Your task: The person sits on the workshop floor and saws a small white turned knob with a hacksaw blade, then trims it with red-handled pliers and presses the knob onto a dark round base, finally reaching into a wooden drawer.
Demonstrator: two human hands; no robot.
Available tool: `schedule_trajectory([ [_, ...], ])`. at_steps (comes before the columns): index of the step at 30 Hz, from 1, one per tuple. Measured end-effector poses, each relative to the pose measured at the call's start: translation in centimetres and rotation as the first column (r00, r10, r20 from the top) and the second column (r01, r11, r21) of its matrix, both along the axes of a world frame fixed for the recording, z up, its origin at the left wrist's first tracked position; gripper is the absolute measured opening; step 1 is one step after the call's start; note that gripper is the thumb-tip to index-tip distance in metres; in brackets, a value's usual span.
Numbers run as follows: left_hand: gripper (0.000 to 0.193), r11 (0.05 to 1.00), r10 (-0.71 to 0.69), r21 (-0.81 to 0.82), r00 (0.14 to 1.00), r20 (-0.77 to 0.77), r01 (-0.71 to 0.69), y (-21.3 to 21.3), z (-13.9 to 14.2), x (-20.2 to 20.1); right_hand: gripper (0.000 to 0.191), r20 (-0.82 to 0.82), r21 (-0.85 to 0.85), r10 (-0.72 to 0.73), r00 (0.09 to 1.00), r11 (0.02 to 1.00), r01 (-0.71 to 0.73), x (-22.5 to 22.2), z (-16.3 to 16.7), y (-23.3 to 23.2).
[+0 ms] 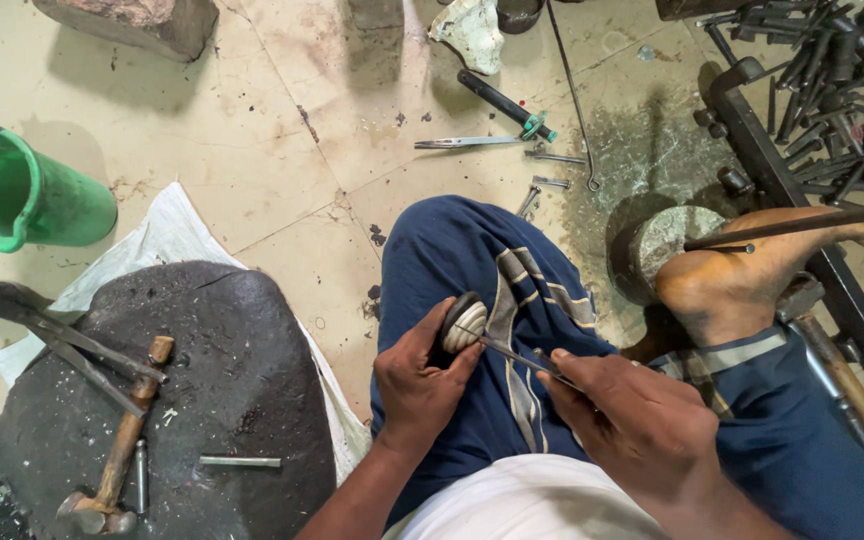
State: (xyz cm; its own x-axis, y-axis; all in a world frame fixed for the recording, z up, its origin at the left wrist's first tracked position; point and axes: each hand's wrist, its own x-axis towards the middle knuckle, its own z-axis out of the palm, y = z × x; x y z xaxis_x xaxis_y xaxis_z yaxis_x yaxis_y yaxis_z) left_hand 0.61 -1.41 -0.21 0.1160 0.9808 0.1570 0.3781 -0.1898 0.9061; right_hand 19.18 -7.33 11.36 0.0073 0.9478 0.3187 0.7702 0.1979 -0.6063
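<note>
Lower centre of frame: left hand (414, 385) is clamped around a small round part (463, 323), black rim, pale ribbed face, held over the blue-trousered knee. Right hand (642, 425), lower right, pinches a thin metal tool (517, 355) whose tip touches the part. Lower left: hammer (120, 450) on dark stone slab (242, 370). Upper left: green bucket (22, 195).

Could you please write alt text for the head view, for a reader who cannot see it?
Seated on the floor, a person's left hand grips a small round ribbed part while the right hand pokes a thin metal tool into it. A hammer lies on a dark stone slab nearby.
</note>
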Motion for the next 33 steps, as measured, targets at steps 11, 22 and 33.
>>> schedule_trajectory([
  [11, 0.052, 0.997, 0.011, 0.075, 1.0, -0.023, -0.009, -0.6, -0.7, -0.1, 0.03, -0.415, -0.731, -0.744, 0.524, 0.616, 0.295, 2.6, -3.4, 2.3],
  [22, 0.053, 1.0, 0.023, 0.012, 1.0, -0.004, -0.023, -0.4, -0.2, -0.3, 0.023, 0.026, 0.031, 0.026, 0.999, 0.999, -0.027, 0.2, -0.3, 0.7],
  [33, 0.052, 0.997, 0.013, 0.073, 1.0, -0.028, -0.011, -0.4, -0.3, -0.4, 0.028, -0.453, -0.739, -0.752, 0.479, 0.617, 0.269, 2.3, -4.2, 2.4],
])
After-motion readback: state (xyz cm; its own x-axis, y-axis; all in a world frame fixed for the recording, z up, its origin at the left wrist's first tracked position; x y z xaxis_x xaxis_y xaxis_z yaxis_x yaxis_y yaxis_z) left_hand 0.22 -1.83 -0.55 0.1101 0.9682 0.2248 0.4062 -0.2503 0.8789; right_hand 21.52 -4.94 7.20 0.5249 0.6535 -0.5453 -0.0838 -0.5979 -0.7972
